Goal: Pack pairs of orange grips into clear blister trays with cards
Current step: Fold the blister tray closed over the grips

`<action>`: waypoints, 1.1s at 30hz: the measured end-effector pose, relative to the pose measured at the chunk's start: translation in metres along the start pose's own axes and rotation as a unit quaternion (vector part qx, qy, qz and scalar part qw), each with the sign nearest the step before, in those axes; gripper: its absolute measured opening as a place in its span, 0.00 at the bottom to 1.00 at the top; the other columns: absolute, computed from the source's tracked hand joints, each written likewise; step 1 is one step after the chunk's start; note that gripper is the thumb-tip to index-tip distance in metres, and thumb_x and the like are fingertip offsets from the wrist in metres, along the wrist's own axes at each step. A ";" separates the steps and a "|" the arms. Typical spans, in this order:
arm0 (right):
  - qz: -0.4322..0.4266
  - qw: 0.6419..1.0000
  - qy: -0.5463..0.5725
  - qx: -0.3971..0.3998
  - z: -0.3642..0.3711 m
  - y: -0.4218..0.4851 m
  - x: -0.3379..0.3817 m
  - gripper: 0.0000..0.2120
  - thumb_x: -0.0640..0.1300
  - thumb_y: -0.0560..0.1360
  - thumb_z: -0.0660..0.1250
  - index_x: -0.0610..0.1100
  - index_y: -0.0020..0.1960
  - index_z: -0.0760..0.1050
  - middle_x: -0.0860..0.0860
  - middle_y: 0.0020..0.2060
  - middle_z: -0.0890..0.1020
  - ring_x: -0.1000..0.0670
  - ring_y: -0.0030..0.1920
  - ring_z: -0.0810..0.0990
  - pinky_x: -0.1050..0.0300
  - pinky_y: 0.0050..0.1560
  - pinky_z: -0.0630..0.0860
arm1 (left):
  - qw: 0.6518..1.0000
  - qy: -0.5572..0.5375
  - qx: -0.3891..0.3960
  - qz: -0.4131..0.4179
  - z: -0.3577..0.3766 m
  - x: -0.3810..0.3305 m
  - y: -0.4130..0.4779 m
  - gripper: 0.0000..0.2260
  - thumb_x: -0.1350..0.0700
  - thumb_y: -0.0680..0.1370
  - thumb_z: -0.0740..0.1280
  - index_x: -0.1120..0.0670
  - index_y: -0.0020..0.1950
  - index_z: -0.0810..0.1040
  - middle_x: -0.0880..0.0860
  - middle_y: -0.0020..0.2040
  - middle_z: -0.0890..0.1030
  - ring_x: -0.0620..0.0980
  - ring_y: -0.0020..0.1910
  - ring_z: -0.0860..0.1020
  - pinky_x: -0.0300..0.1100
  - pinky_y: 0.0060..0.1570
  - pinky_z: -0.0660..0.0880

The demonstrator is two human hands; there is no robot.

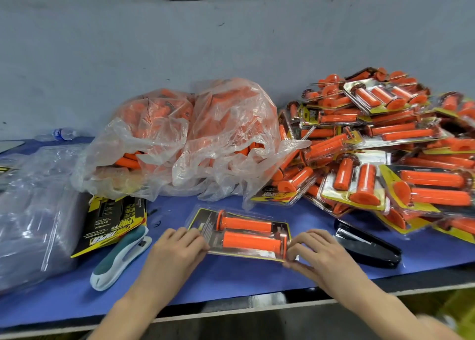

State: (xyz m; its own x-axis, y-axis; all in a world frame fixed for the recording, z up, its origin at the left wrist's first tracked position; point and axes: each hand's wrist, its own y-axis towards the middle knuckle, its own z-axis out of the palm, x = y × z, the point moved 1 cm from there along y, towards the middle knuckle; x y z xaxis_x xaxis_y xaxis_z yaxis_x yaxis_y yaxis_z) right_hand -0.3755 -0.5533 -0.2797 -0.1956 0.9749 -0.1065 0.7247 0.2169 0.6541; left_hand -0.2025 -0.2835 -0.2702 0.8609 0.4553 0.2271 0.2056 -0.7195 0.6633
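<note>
A clear blister tray (240, 253) lies on the blue mat near the front edge, holding two orange grips (248, 237) side by side over a black and yellow card. My left hand (177, 249) pinches the tray's left end. My right hand (317, 252) pinches its right end, fingers curled round the edge. A stack of black and yellow cards (115, 221) lies to the left. Two plastic bags of loose orange grips (185, 136) stand behind.
A large heap of packed blister trays (380, 147) fills the right side. A pile of clear trays in plastic (33, 206) sits far left. A teal and white stapler (120, 257) lies left of the hands, a black stapler (367, 247) right. A water bottle (60, 134) lies by the wall.
</note>
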 end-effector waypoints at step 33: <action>0.028 0.979 0.193 0.058 0.038 0.054 0.117 0.06 0.42 0.76 0.70 0.52 0.48 0.75 0.55 0.46 0.75 0.53 0.48 0.75 0.65 0.48 0.70 | 0.995 -0.087 -0.022 0.037 -0.023 0.008 -0.054 0.06 0.54 0.80 0.64 0.50 0.44 0.69 0.47 0.42 0.76 0.48 0.41 0.73 0.38 0.47 0.68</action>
State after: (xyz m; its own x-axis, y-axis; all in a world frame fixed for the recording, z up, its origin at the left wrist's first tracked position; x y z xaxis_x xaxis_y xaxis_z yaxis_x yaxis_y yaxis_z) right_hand -0.3342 -0.4259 -0.2859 -0.3718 0.8987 0.2327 0.8071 0.1891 0.5593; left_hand -0.2172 -0.2286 -0.2877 0.9412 0.3016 0.1520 0.1214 -0.7221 0.6810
